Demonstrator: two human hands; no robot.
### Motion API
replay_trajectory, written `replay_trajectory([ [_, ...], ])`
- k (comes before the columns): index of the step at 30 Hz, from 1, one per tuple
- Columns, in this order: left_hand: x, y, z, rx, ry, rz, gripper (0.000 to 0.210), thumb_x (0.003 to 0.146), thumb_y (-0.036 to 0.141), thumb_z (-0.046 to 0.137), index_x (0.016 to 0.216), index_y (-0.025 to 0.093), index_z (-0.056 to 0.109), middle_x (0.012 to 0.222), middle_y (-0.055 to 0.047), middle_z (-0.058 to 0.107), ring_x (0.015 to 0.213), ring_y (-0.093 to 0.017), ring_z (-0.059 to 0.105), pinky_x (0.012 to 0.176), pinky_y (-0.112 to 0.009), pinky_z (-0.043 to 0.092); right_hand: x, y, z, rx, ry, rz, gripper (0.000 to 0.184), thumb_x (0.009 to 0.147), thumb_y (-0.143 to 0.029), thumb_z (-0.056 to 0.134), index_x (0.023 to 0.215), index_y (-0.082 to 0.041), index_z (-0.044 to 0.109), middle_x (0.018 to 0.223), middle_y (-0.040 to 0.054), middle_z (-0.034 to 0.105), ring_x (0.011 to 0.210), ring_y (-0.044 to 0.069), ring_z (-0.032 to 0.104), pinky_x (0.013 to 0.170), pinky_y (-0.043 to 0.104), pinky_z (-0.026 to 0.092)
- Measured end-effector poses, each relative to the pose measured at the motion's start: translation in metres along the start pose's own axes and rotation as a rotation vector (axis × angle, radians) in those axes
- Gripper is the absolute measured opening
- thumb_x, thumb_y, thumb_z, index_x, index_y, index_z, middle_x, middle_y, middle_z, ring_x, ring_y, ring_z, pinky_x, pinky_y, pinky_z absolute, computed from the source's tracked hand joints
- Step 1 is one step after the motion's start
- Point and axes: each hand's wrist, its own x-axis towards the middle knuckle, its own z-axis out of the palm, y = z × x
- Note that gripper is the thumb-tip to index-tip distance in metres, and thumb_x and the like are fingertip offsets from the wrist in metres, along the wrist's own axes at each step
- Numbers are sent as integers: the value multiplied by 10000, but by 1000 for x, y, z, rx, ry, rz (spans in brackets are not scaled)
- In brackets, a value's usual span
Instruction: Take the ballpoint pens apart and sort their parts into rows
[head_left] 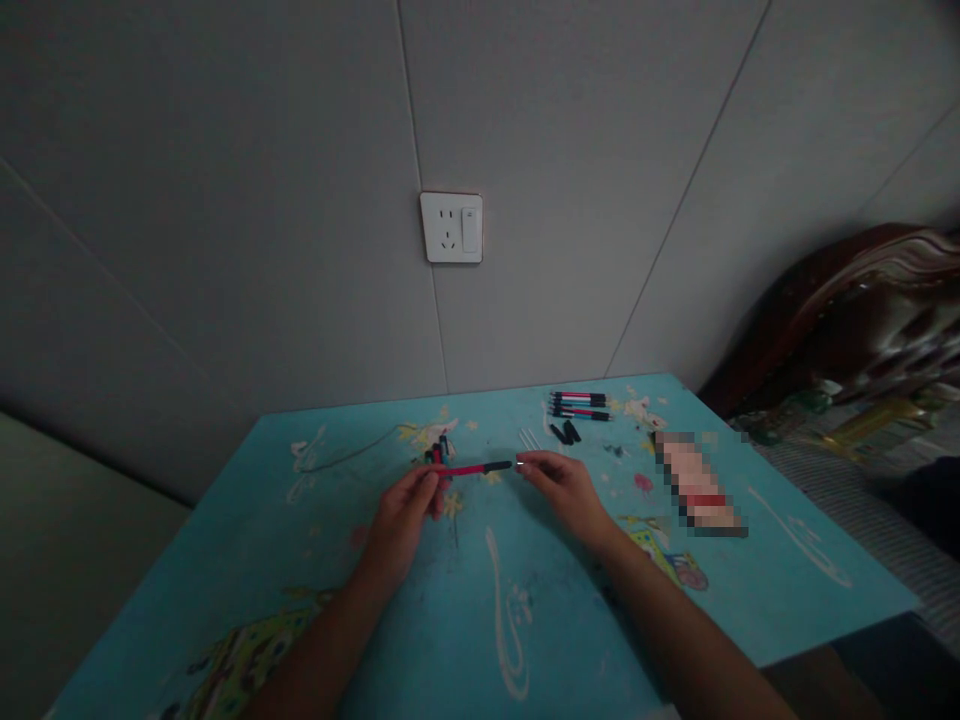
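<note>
My left hand (403,515) is closed on a red pen barrel (469,469) with a black grip at its right end, held level above the table. Just right of that end, my right hand (561,488) pinches a tiny silvery piece (520,464), which looks like a pen tip. A small gap separates it from the barrel. Behind my left fingers lies a cluster of red, blue and black pen parts (442,450), partly hidden. Past my right hand are several thin white sticks (529,438), like refills, and a few short black tubes (565,433), like pen grips.
Several red, blue and black pens (580,405) lie side by side at the back right. A blurred-out flat object (697,482) rests on the right. The light-blue table (465,620) meets a grey wall with a socket (452,228). A dark carved headboard (847,300) stands right.
</note>
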Motion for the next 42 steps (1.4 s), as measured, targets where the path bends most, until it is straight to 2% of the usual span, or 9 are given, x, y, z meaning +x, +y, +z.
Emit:
replay_trajectory([
  [8, -1, 6, -3, 85, -33, 23, 343, 851, 420, 670, 1047, 139, 686, 693, -17, 640, 614, -121, 541, 597, -222, 420, -3, -4, 5, 66, -40, 22, 313, 860, -436, 654, 1046, -197, 729, 852, 24, 706, 765, 155, 618, 716, 282, 491],
  [14, 4, 13, -13, 165, -44, 21, 323, 812, 402, 699, 1004, 144, 725, 642, -16, 633, 622, -158, 570, 608, -243, 435, -5, -9, 9, 63, -48, 21, 300, 861, -424, 650, 1037, -191, 721, 858, 25, 706, 760, 152, 613, 706, 276, 490],
  [21, 14, 19, -38, 268, -261, -14, 282, 801, 379, 697, 978, 165, 746, 712, -43, 678, 590, -154, 561, 581, -247, 433, -11, -2, 16, 35, -96, 32, 279, 874, -415, 634, 1021, -197, 726, 871, 27, 715, 758, 159, 629, 703, 277, 500],
  [26, 12, 23, -55, 371, -520, -139, 344, 893, 427, 586, 1037, 152, 733, 550, 17, 527, 483, -105, 425, 497, -209, 320, -20, -3, 23, -101, -173, -70, 226, 891, -391, 637, 1008, -224, 734, 858, 25, 702, 786, 169, 635, 739, 287, 499],
  [30, 5, 30, -54, 461, -681, -218, 401, 911, 494, 543, 924, 149, 747, 518, 42, 430, 461, -90, 322, 461, -211, 232, -26, -14, 29, -180, -274, -188, 186, 923, -348, 606, 1009, -240, 730, 862, 33, 690, 790, 167, 634, 741, 284, 495],
  [35, 3, 36, -49, 517, -760, -227, 482, 913, 554, 505, 1005, 149, 749, 498, 52, 386, 438, -88, 247, 437, -220, 173, -30, -18, 33, -200, -281, -237, 174, 933, -337, 594, 993, -229, 717, 892, 46, 691, 822, 170, 639, 752, 278, 493],
  [38, 7, 29, -48, 575, -718, -150, 435, 912, 518, 523, 996, 162, 759, 532, 28, 505, 462, -98, 349, 455, -210, 240, -30, -17, 34, -252, -233, -199, 183, 939, -353, 588, 948, -215, 707, 855, 33, 691, 787, 157, 635, 734, 260, 477],
  [40, 9, 22, -48, 626, -677, -86, 377, 906, 478, 546, 1049, 196, 752, 722, -11, 667, 596, -134, 518, 546, -214, 373, -29, -15, 35, -314, -191, -175, 224, 955, -367, 560, 889, -199, 693, 810, 23, 683, 744, 146, 623, 696, 246, 456],
  [42, 11, 16, -46, 662, -640, -38, 340, 896, 444, 572, 1118, 240, 729, 975, -31, 725, 830, -185, 619, 738, -255, 465, -27, -13, 35, -402, -176, -164, 307, 976, -383, 514, 797, -185, 665, 732, 13, 653, 671, 135, 594, 638, 240, 422],
])
